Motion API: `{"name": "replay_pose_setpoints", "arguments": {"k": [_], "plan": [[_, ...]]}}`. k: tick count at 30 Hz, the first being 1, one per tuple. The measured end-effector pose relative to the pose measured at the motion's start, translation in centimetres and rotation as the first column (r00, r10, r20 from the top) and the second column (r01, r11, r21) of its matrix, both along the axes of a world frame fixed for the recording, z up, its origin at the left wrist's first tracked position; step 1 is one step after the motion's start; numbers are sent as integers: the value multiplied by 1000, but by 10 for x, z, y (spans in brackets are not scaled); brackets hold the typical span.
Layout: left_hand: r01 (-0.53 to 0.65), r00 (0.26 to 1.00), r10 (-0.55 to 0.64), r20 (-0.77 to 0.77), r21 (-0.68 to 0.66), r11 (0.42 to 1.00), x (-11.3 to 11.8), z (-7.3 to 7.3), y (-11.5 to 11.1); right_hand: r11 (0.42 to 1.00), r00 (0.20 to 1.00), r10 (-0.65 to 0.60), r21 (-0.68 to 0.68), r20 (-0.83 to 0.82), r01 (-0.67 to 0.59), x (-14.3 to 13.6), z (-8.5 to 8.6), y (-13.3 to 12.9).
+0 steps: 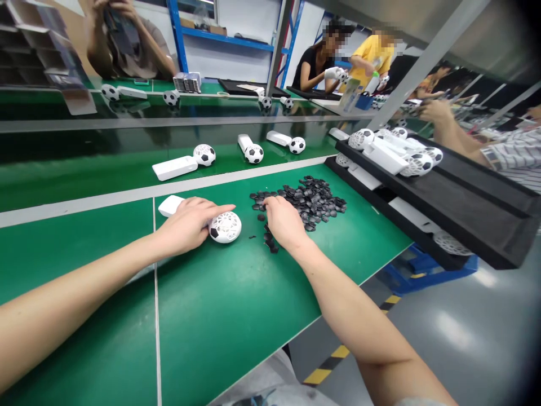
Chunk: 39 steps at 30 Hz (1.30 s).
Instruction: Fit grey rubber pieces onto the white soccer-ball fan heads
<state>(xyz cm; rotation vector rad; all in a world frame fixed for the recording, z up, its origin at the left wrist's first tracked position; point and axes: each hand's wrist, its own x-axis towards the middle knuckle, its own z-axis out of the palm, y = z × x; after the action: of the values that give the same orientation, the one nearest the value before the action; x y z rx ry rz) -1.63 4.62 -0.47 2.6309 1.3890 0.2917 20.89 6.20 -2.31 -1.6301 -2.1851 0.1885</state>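
Observation:
My left hand [190,225] is wrapped round a white handheld fan with a football-style head [226,227], which lies on the green table. The white handle end [169,206] sticks out beyond the fingers. Most of the openwork face is plain white, with a black patch visible at its left side. To the right, my right hand [285,221] reaches down to the near left edge of a pile of small black pieces [315,197]. Its fingers are curled together at the pile; whatever is between the fingertips is hidden. Several loose black pieces [270,242] lie beside this hand.
Beyond the table edge, a dark green conveyor belt [127,148] carries several white fans with black patches [254,153]. Stacked black trays [477,208] holding more fans jut over the right side. A slanted metal post [426,62] rises there. Co-workers sit across and at right.

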Motion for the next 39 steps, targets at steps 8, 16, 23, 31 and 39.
{"name": "replay_pose_setpoints", "arguments": {"k": [8, 16, 23, 31, 39], "plan": [[45, 999, -45, 2, -115, 992, -4, 6, 2, 907, 745, 379, 62, -549, -416, -2, 8, -16], [-76, 997, 75, -14, -131, 988, 11, 6, 0, 795, 701, 596, 163, -392, -584, -13, 4, -24], [-119, 992, 122, 22, -89, 989, 18, 5, -4, 863, 751, 495, 147, -437, -483, -17, -2, -19], [-141, 984, 145, 101, -44, 989, 22, 2, -8, 841, 739, 346, -158, -578, -518, -18, -9, -20], [116, 991, -99, 94, -190, 975, 3, 14, 8, 992, 864, 128, 44, -488, -121, 6, -5, 8]]}}
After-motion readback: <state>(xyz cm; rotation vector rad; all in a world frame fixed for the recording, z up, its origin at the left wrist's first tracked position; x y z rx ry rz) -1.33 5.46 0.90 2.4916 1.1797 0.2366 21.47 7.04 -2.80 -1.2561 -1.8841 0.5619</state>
